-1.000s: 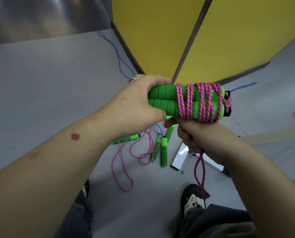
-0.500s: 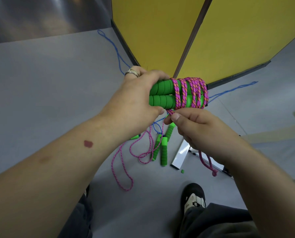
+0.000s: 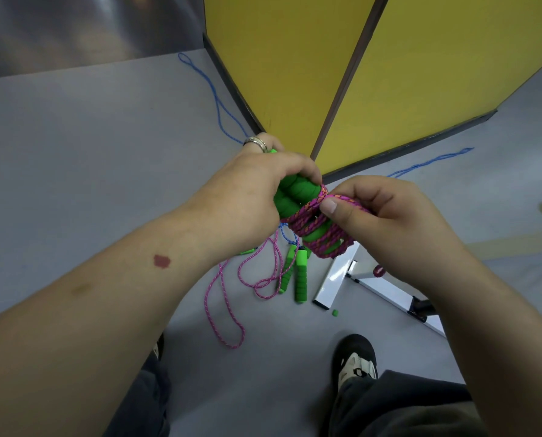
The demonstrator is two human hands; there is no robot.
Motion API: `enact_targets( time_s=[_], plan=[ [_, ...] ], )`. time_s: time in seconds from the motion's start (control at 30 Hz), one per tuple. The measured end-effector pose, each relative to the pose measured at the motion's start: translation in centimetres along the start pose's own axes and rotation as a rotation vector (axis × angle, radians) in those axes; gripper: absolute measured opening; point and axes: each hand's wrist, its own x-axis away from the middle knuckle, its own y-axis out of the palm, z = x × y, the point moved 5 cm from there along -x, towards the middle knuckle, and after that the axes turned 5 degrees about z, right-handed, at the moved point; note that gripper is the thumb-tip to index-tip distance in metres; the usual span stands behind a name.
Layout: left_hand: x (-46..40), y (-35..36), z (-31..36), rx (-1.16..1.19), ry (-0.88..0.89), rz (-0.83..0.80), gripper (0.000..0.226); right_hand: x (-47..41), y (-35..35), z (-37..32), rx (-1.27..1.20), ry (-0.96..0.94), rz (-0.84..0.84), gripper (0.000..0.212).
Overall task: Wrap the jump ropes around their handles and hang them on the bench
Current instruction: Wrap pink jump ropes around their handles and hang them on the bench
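Note:
My left hand (image 3: 247,197) grips a pair of green foam handles (image 3: 291,197) held side by side. A pink braided rope (image 3: 313,228) is wound in many turns round the handles' lower half. My right hand (image 3: 380,222) pinches a strand of that pink rope between thumb and forefinger on top of the bundle. Its far end is hidden by my right hand. A second jump rope lies on the floor below: two green handles (image 3: 301,275) and a loose pink rope (image 3: 222,307).
A yellow bench (image 3: 326,64) with dark edges stands just beyond my hands. A blue rope (image 3: 216,99) trails across the grey floor on both sides of it. A white metal frame (image 3: 332,279) lies at the right. My shoe (image 3: 354,357) is below.
The wrapped handles have tilted from level to pointing down and toward me. My right hand rose from under the bundle to its top and now pinches a pink strand there.

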Motion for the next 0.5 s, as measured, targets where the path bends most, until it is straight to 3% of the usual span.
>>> enact_targets(
  time_s=[0.23,0.5],
  plan=[
    [0.4,0.5,0.7,0.056,0.037,-0.121,0.073,-0.4,-1.1,0.5,0.013,-0.032,0.155,0.010],
    [0.2,-0.1,0.4,0.205,0.036,-0.144,0.072,-0.9,-1.3,1.4,-0.113,0.014,0.203,0.026]
  ],
)
